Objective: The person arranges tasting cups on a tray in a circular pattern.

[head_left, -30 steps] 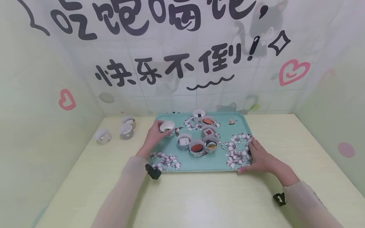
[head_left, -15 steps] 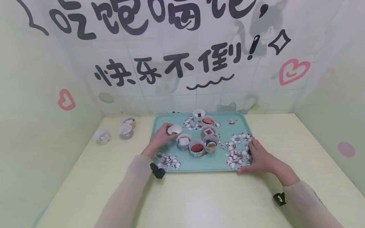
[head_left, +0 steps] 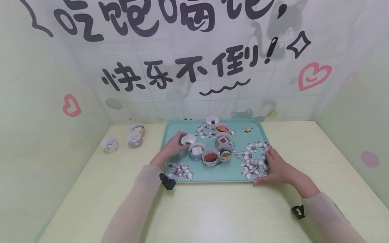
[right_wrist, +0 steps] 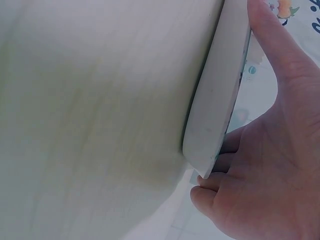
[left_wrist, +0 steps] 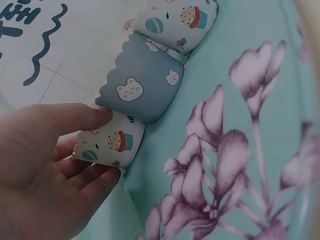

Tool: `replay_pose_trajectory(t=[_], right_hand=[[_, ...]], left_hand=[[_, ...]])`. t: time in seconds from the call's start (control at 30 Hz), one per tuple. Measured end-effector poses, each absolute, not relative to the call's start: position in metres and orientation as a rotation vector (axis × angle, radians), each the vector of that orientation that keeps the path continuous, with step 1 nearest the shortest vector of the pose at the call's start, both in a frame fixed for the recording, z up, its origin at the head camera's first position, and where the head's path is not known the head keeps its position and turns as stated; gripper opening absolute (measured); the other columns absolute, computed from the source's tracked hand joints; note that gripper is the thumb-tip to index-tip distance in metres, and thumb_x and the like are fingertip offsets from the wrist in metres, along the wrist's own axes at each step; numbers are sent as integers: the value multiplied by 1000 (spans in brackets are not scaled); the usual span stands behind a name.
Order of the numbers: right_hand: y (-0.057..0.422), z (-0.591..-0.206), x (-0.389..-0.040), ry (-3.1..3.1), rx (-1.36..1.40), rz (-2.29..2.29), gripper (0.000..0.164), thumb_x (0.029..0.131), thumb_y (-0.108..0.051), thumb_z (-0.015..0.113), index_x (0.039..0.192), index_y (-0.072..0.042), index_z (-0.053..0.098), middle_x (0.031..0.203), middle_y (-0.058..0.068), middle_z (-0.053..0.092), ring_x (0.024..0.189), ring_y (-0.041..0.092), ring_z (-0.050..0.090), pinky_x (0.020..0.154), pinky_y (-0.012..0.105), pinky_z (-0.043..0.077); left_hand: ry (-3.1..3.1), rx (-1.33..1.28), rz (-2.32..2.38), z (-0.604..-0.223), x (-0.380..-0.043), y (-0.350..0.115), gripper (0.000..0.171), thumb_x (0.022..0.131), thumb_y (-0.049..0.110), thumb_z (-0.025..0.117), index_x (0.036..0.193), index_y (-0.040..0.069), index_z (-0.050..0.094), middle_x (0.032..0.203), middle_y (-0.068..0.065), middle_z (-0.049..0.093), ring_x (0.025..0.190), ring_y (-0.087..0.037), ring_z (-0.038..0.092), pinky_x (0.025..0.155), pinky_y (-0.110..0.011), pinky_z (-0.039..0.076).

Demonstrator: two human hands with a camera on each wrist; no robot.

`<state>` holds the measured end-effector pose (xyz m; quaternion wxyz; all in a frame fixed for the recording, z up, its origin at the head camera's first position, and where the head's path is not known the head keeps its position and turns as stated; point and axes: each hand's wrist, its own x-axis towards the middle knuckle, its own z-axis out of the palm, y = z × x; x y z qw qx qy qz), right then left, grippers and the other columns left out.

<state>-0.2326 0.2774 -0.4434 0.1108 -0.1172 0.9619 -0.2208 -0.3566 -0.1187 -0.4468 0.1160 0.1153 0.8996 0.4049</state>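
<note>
My left hand [head_left: 173, 145] pinches a white scalloped paper cup [head_left: 188, 139] between thumb and fingers over the tray's left part. In the left wrist view, cupcake prints show on this cup [left_wrist: 112, 145], and it touches a blue-grey bear-print cup [left_wrist: 142, 75]. Seen from above, that neighbour [head_left: 196, 156] holds a white piece. Further right stand cups with a red piece [head_left: 210, 158] and a sushi roll [head_left: 225, 154]. My right hand [head_left: 278, 167] rests along the right front corner of the turquoise tray [head_left: 237, 175], thumb at its front edge, fingers fairly straight along the side.
Behind the roll, several more cups run back: one with a red square [head_left: 223, 140], one with an orange topping [head_left: 222, 128], and a rear cup [head_left: 212, 122]. Left of the tray, three cups [head_left: 135, 140] stand on the pale table [head_left: 206, 212]. Walls enclose three sides.
My left hand has carried the white cup to the right across the tray, up against the blue-grey cup. The right hand stays at the tray's corner.
</note>
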Motion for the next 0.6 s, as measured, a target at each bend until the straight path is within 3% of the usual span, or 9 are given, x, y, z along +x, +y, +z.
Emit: replay_pose_trajectory(t=[0.3, 0.6], right_hand=[[278, -442, -231, 2827, -358, -652, 140, 66, -58, 86, 147, 24, 7, 156, 45, -3, 146, 60, 2, 117, 69, 15], [278, -443, -233, 2818, -341, -648, 140, 66, -60, 84, 148, 23, 6, 157, 44, -4, 146, 60, 2, 118, 69, 15]], left_hand=[[2619, 420, 1161, -447, -357, -117, 54, 97, 5, 57, 147, 4, 36, 154, -19, 42, 147, -36, 35, 122, -50, 29], [2629, 440, 1144, -448, -357, -119, 59, 101, 4, 48, 155, 2, 24, 160, -23, 31, 149, -39, 31, 123, -50, 27]])
